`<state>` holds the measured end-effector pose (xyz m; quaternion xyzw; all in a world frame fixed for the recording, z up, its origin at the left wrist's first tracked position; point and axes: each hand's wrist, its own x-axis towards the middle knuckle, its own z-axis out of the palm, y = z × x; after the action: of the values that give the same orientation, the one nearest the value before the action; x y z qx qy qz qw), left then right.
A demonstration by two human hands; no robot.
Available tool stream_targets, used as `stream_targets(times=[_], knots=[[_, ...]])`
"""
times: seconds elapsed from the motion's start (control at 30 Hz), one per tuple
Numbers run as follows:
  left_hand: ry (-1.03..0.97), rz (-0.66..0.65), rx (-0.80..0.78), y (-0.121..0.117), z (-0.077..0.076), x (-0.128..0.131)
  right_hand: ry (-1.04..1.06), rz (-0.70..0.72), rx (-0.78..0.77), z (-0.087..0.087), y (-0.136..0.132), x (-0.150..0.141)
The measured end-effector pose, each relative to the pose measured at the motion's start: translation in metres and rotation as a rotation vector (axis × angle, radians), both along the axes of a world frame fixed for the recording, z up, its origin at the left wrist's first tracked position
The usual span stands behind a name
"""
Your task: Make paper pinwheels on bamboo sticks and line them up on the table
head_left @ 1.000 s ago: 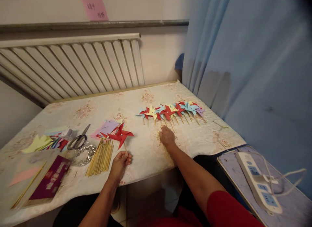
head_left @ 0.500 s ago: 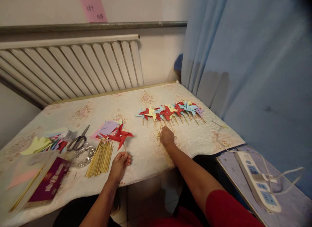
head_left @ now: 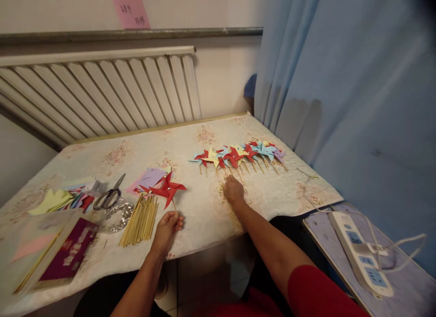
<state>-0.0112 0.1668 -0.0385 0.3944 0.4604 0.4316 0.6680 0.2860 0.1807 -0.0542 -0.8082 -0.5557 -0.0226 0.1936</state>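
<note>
My left hand (head_left: 168,228) is closed around the thin stick of a red paper pinwheel (head_left: 168,189), holding it upright near the table's front edge. To the right, my right hand (head_left: 234,190) is closed low over the table, and a pinwheel stick (head_left: 230,170) runs down to its fingertips; the fingers' inner side is hidden. Just beyond it lies a row of finished pinwheels (head_left: 233,156) in red, yellow, blue and purple, overlapping, their sticks pointing toward me. A bundle of thin wooden sticks (head_left: 140,220) lies left of my left hand.
Scissors (head_left: 111,194), a pile of silvery small pieces (head_left: 118,216), purple paper sheets (head_left: 151,178), yellow paper pieces (head_left: 54,201) and a purple packet (head_left: 70,251) lie on the left. A power strip (head_left: 363,255) sits on a lower surface at right, beside a blue curtain (head_left: 361,126).
</note>
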Motion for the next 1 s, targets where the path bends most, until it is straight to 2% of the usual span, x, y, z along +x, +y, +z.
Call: stream_targets(times=[1.0], knots=[[-0.004, 0.010, -0.011, -0.0006, 0.0018, 0.0003, -0.003, 0.060, -0.030, 0.0054, -0.0029, 0.0008]])
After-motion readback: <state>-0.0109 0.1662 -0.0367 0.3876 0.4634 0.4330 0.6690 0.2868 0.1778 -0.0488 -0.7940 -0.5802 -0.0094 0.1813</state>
